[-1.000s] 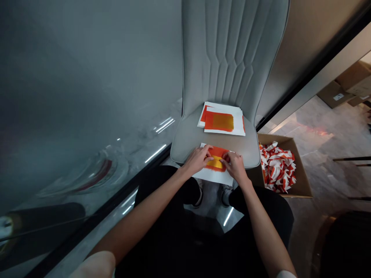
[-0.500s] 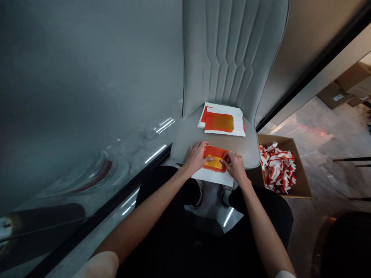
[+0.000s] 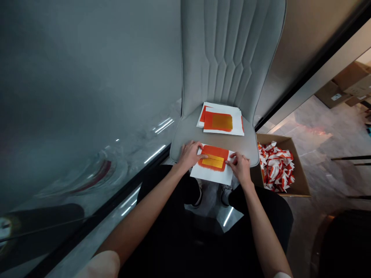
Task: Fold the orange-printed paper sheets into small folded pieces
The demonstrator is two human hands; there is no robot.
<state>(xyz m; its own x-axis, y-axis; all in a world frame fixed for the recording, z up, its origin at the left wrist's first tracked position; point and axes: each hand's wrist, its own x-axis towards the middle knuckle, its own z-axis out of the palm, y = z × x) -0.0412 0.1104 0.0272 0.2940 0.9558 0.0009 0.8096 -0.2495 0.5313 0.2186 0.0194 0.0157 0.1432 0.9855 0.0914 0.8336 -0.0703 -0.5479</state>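
A white paper sheet (image 3: pixel 213 174) lies on the chair seat, printed with an orange-red patch (image 3: pixel 210 153) and a yellow strip (image 3: pixel 213 163) across it. My left hand (image 3: pixel 189 154) grips the sheet's left side, its thumb reaching over the orange patch. My right hand (image 3: pixel 239 166) pinches the right edge with its fingertips, beside the patch. Behind them lies a stack of white sheets (image 3: pixel 222 121), the top one bearing an orange patch with a darker yellow block.
The grey upholstered chair seat (image 3: pixel 185 133) carries the sheets, with its tall backrest behind. To the right, a cardboard box (image 3: pixel 298 181) holds several red-and-white paper pieces (image 3: pixel 275 168) on a marble floor. Further cardboard boxes (image 3: pixel 344 85) stand far right. A grey glossy surface fills the left.
The sheet has turned from tilted to nearly level and shifted slightly. My hands have spread apart to its sides, showing more of the orange patch and white paper.
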